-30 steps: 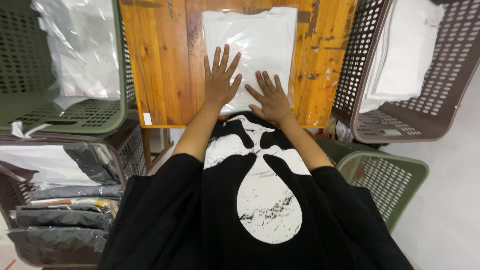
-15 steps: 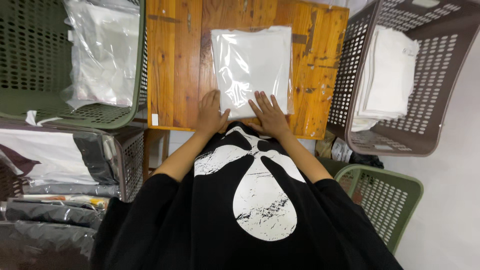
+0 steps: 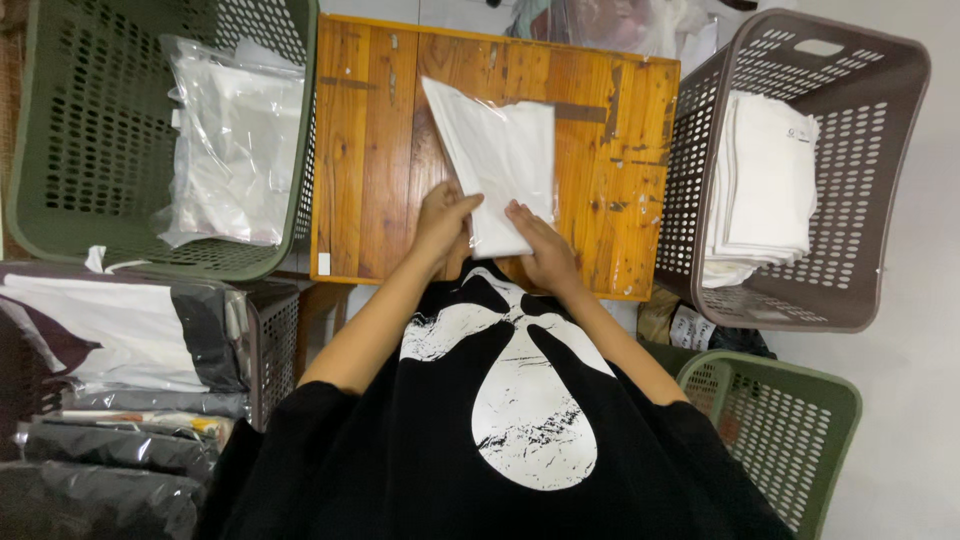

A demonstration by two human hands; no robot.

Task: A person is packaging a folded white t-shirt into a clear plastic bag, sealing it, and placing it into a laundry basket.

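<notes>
A folded white garment in a clear plastic bag (image 3: 500,165) is tilted up off the small wooden table (image 3: 365,160), its near end raised. My left hand (image 3: 443,215) grips the bag's lower left edge. My right hand (image 3: 540,245) holds the bag's lower right corner from beneath. Both hands are at the table's near edge, just above my black shirt with a white print.
A green basket (image 3: 60,130) at the left holds bagged white garments (image 3: 235,140). A brown basket (image 3: 850,180) at the right holds folded white cloth (image 3: 765,185). Another green basket (image 3: 790,430) stands at the lower right. Dark bagged items (image 3: 100,460) are stacked at the lower left.
The bagged garment lay flat under my spread palms. My hands drew back to its near edge, took hold, and now lift it tilted off the table.
</notes>
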